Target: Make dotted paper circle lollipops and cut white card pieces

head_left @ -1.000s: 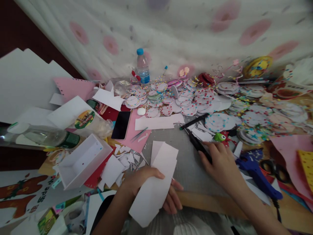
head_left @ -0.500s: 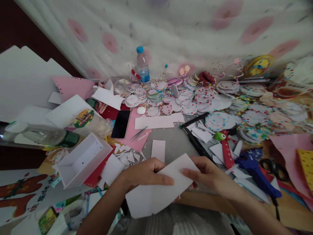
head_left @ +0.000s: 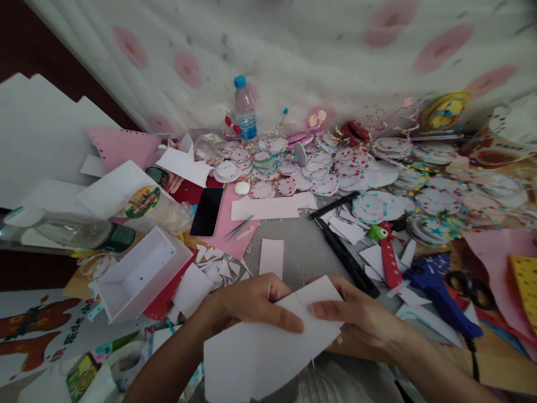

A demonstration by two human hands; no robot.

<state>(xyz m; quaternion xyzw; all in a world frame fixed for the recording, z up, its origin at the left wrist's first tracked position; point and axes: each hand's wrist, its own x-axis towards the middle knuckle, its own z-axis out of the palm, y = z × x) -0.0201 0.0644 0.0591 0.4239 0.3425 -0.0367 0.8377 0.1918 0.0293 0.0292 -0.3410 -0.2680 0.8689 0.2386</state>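
Observation:
A sheet of white paper (head_left: pixel 268 352), stiff like card, is held over the table's front edge. My left hand (head_left: pixel 260 305) is closed on its upper left part, thumb flat on top and fingers hidden beneath. Pinching the right end is my right hand (head_left: pixel 352 313), its thumb pressed on the face. A short crease or cut line shows between the two thumbs. Just beyond my left hand lies a small white paper rectangle (head_left: pixel 272 257), and behind that a long white strip (head_left: pixel 264 209).
Many decorated paper discs (head_left: pixel 323 173) line the back by a water bottle (head_left: pixel 245 109). A phone (head_left: pixel 207 211), tweezers (head_left: pixel 238 228) and a white box (head_left: pixel 142 274) lie left. Rightward are a black knife-like tool (head_left: pixel 346 257), a blue glue gun (head_left: pixel 444 299) and scissors (head_left: pixel 470 288).
Both hands have moved slightly down and closer to me with the paper. The sheet now shows more of its surface, and a line has appeared near its upper end.

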